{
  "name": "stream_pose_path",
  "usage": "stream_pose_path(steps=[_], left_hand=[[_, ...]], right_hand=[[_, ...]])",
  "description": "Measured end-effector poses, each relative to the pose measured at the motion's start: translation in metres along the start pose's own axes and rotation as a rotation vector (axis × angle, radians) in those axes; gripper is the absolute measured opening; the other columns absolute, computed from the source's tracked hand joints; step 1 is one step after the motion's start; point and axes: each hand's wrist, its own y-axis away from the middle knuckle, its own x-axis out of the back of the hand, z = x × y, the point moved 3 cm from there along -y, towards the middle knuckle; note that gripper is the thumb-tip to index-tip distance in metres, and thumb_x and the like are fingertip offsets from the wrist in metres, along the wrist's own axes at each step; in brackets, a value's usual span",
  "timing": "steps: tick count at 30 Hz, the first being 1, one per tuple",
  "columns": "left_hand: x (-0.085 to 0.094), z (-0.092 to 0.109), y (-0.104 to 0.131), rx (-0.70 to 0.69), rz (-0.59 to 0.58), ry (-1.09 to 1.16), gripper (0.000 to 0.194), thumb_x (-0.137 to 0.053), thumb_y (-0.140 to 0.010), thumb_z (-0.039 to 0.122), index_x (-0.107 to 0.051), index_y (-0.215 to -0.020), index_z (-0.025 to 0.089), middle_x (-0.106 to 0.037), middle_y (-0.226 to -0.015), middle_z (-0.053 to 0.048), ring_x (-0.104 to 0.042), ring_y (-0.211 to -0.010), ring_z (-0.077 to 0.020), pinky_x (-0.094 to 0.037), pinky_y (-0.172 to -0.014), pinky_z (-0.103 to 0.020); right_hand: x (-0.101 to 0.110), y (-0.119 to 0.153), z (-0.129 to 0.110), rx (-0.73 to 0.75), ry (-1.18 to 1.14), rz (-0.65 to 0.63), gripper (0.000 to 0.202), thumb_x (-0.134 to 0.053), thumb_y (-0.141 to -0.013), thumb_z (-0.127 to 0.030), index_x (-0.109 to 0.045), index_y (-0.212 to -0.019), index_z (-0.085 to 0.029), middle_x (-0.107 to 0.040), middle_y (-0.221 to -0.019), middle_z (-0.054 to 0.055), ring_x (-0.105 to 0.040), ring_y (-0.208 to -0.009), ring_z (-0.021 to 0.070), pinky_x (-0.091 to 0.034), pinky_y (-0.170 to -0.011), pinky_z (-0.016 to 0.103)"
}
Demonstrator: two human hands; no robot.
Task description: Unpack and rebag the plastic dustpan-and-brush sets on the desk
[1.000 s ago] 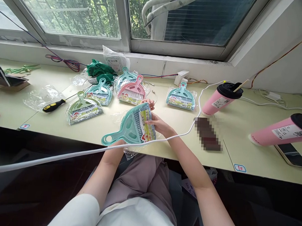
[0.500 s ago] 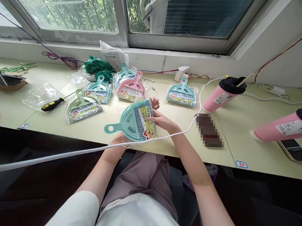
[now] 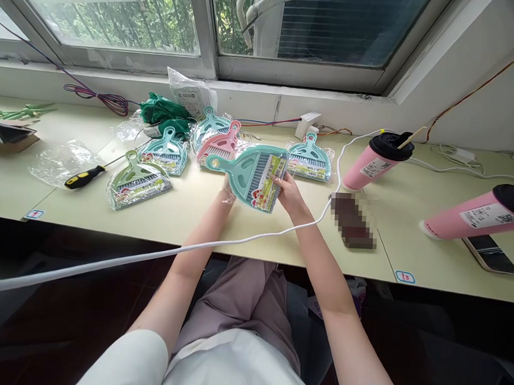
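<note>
A teal dustpan and brush set (image 3: 249,172) with a yellow label is held up above the table, tilted, its handle pointing left. My right hand (image 3: 290,193) grips its right edge at the label, fingers closed over it. My left hand (image 3: 228,192) reaches behind the dustpan; its fingers are hidden. Behind lie a pink wrapped dustpan set (image 3: 218,147) and a teal one (image 3: 209,125), both partly covered. Another teal set (image 3: 312,159) lies just beyond my right hand. To the left are a green set (image 3: 139,183) and a teal set (image 3: 165,151).
A screwdriver (image 3: 85,177) lies beside clear plastic wrap (image 3: 56,160). Green bundled material (image 3: 163,113) sits near the window. A white cable (image 3: 255,238) crosses in front of my forearms. Pink cups (image 3: 371,163) and a phone (image 3: 490,252) are on the right.
The held dustpan set has moved up, away from me and to the right, along with both hands. My left fingertips, seen past its edge before, are now hidden.
</note>
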Motion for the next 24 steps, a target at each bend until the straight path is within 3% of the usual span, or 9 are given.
stream_pose_path(steps=[3, 6, 11, 15, 18, 24], left_hand=[[-0.014, -0.005, -0.026, 0.084, -0.138, 0.335, 0.066, -0.030, -0.099, 0.068, -0.067, -0.115, 0.016, -0.073, -0.103, -0.011, -0.067, -0.103, -0.0233, -0.056, -0.092, -0.041], [-0.022, -0.009, -0.036, 0.182, -0.328, 0.726, 0.081, -0.034, -0.086, 0.085, -0.069, -0.114, 0.017, -0.074, -0.093, -0.010, -0.068, -0.105, -0.0282, -0.057, -0.090, -0.043], [-0.022, -0.021, -0.039, 0.262, -0.336, 0.974, 0.071, -0.045, -0.087, 0.079, -0.067, -0.117, 0.019, -0.075, -0.103, -0.011, -0.067, -0.112, -0.0289, -0.056, -0.089, -0.039], [-0.029, -0.028, -0.042, 0.321, -0.325, 0.941, 0.044, -0.069, -0.087, 0.048, -0.065, -0.120, 0.019, -0.075, -0.105, -0.008, -0.069, -0.107, -0.0238, -0.054, -0.089, -0.031], [-0.033, -0.030, -0.044, 0.364, -0.343, 0.828, 0.030, -0.073, -0.083, 0.030, -0.068, -0.111, 0.019, -0.075, -0.098, -0.005, -0.070, -0.096, -0.0197, -0.054, -0.081, -0.026], [-0.027, -0.034, -0.046, 0.375, -0.384, 0.725, 0.024, -0.073, -0.078, 0.032, -0.068, -0.097, 0.018, -0.072, -0.085, -0.002, -0.068, -0.077, -0.0152, -0.053, -0.069, -0.024]], right_hand=[[0.004, -0.003, -0.005, 0.037, -0.015, 0.063, 0.027, -0.068, -0.079, -0.013, -0.066, -0.105, -0.022, -0.077, -0.101, -0.001, -0.072, -0.099, 0.0185, -0.060, -0.093, 0.036], [0.007, -0.006, -0.005, 0.067, -0.032, 0.097, 0.028, -0.067, -0.079, -0.015, -0.066, -0.106, -0.023, -0.077, -0.102, -0.001, -0.072, -0.098, 0.0181, -0.059, -0.094, 0.036], [0.022, -0.013, -0.002, 0.121, -0.058, 0.203, 0.035, -0.068, -0.077, -0.018, -0.063, -0.111, -0.025, -0.077, -0.107, -0.002, -0.071, -0.102, 0.0171, -0.058, -0.098, 0.034], [0.036, -0.019, -0.001, 0.149, -0.031, 0.287, 0.037, -0.067, -0.077, -0.019, -0.062, -0.113, -0.027, -0.076, -0.106, -0.001, -0.071, -0.101, 0.0168, -0.059, -0.097, 0.034], [0.042, -0.021, 0.001, 0.148, -0.013, 0.315, 0.037, -0.066, -0.077, -0.019, -0.062, -0.113, -0.028, -0.075, -0.104, -0.001, -0.071, -0.101, 0.0174, -0.060, -0.094, 0.035], [0.046, -0.023, 0.002, 0.132, 0.019, 0.293, 0.039, -0.068, -0.075, -0.020, -0.060, -0.112, -0.029, -0.075, -0.102, -0.002, -0.071, -0.103, 0.0188, -0.062, -0.092, 0.035]])
